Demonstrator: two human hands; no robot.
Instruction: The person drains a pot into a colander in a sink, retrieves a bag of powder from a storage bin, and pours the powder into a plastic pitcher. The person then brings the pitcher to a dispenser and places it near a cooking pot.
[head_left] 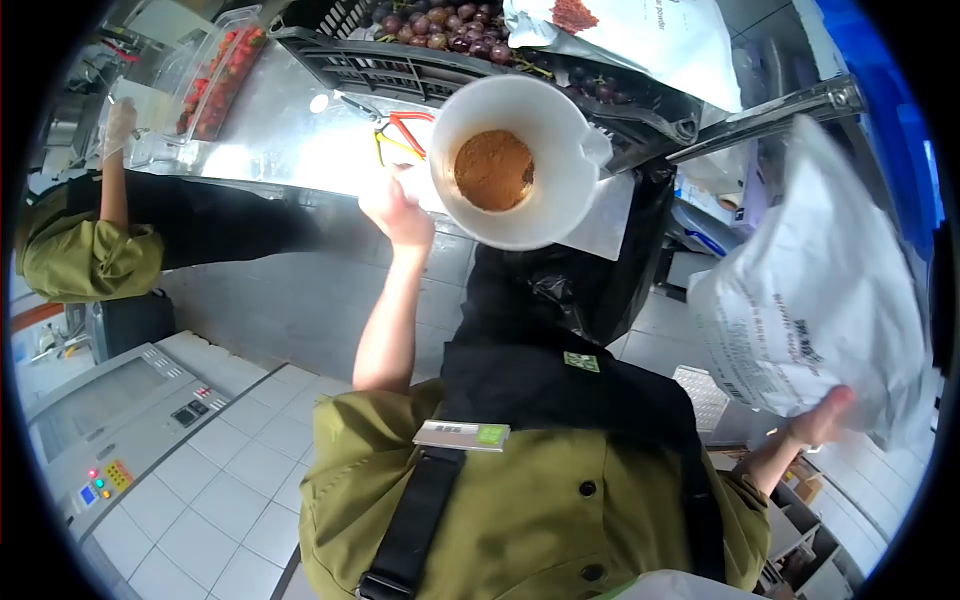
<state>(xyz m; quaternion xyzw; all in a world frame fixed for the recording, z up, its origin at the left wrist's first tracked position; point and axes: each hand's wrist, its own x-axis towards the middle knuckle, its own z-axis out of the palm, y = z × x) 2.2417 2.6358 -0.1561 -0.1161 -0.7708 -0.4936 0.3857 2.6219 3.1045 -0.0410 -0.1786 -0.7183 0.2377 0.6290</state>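
Observation:
My left hand (402, 212) is closed at the side of a white plastic measuring jug (562, 185), apparently round its handle, which my fingers hide. Brown powder (493, 170) covers part of the jug's bottom. Off to the right, my right hand (822, 416) grips the edge of a large white printed bag (810, 290), slightly blurred. The bag's contents do not show. Just behind the jug, red-and-yellow-handled pliers or snips (402, 130) lie on the metal counter.
A black crate (330, 60) of grapes (450, 28) stands behind the jug, with another white powder bag (650, 40) over it. A clear box of strawberries (218, 85) is at the back left. A co-worker (95, 250) stands on the left, beside a machine (130, 420).

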